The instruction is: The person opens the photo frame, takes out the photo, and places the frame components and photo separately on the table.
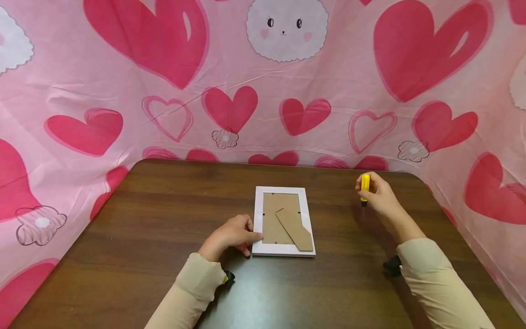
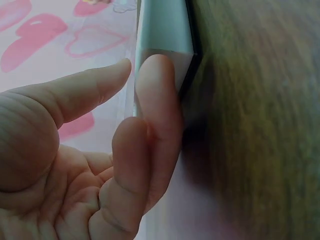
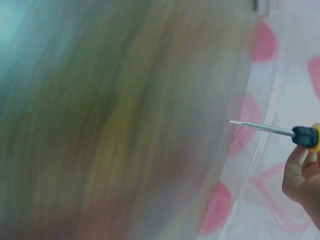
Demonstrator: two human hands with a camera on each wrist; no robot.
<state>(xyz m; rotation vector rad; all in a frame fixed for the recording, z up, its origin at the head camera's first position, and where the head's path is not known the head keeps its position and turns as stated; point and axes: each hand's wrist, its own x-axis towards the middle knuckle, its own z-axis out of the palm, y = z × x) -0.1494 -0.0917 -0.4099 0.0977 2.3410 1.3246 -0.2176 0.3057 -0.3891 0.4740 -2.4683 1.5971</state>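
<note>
Right grip (image 1: pixel 382 196) curled round yellow screwdriver (image 1: pixel 365 183) — left grip (image 1: pixel 232 233) loosely spread, touching edge of white picture frame (image 1: pixel 283 224).

The screwdriver (image 1: pixel 365 183) has a shiny metal shaft (image 3: pixel 264 128), the frame (image 1: pixel 258 210) a matt, paperboard-like backing (image 1: pixel 271 224).

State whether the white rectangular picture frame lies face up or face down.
Face down: the frame shows its brown cardboard backing and stand.

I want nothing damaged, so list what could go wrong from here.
The yellow-and-black-handled metal screwdriver in the right hand could slip and scratch the dark brown wood-grain table. The white rectangular picture frame might slide, since only the left hand touches it, at one side.
</note>
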